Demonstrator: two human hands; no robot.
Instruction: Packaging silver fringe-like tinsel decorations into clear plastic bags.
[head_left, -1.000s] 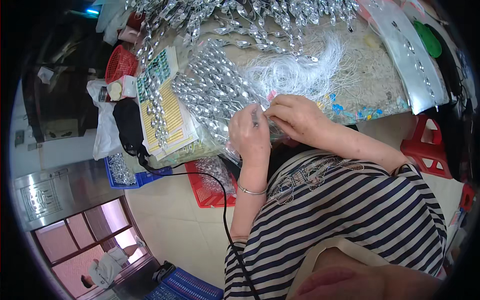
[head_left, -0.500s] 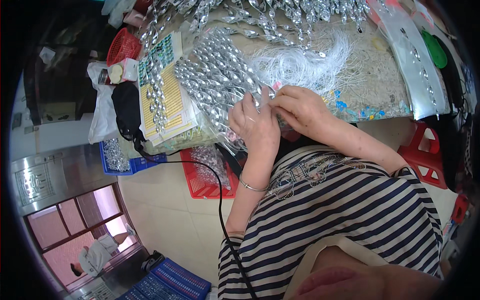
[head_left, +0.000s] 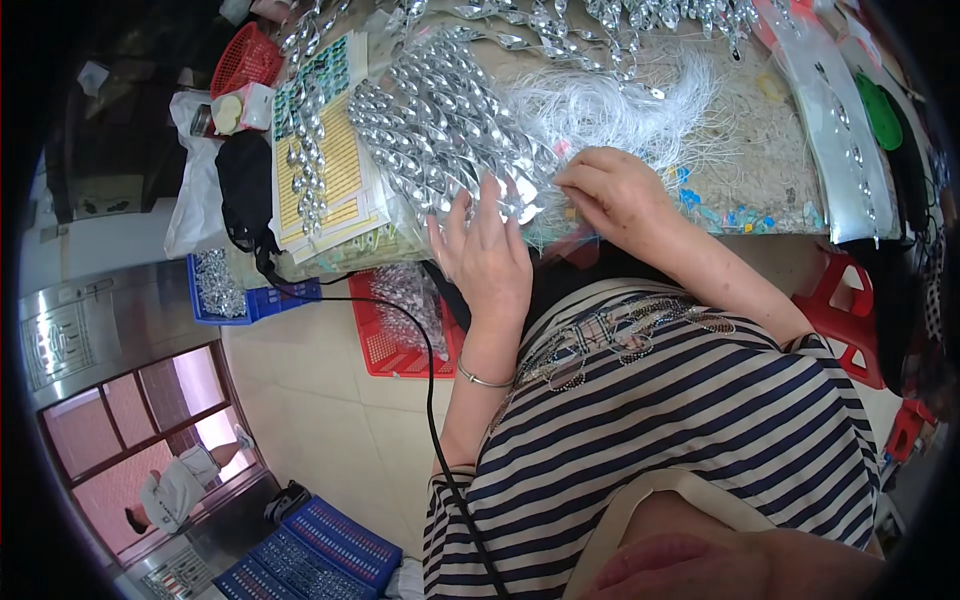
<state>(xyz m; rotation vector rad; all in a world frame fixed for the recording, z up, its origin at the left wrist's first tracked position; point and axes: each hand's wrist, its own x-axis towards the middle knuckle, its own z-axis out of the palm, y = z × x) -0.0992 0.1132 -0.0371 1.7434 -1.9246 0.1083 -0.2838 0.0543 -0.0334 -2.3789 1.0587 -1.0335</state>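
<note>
A wide sheet of shiny silver twisted strands [head_left: 430,110] lies across the table in front of me. My left hand [head_left: 485,250] rests at its near edge, fingers spread and laid over the strands. Just right of it, my right hand [head_left: 620,200] is closed in a pinch beside the strand ends; whatever lies between the fingertips is too small to make out. Beyond my right hand spreads a loose tangle of clear white thread [head_left: 610,115].
Patterned yellow and green sheets [head_left: 330,180] lie at the left, by a black pouch [head_left: 247,190] and a red basket [head_left: 247,60]. A long clear bag [head_left: 835,150] lies at the right. Below are a red crate [head_left: 385,355], a blue bin [head_left: 265,303] and a red stool [head_left: 840,325].
My hands have parted: the left has moved left and down, its fingers spreading over the strands. The right stays pinched, slightly farther right. The view has shifted a little.
</note>
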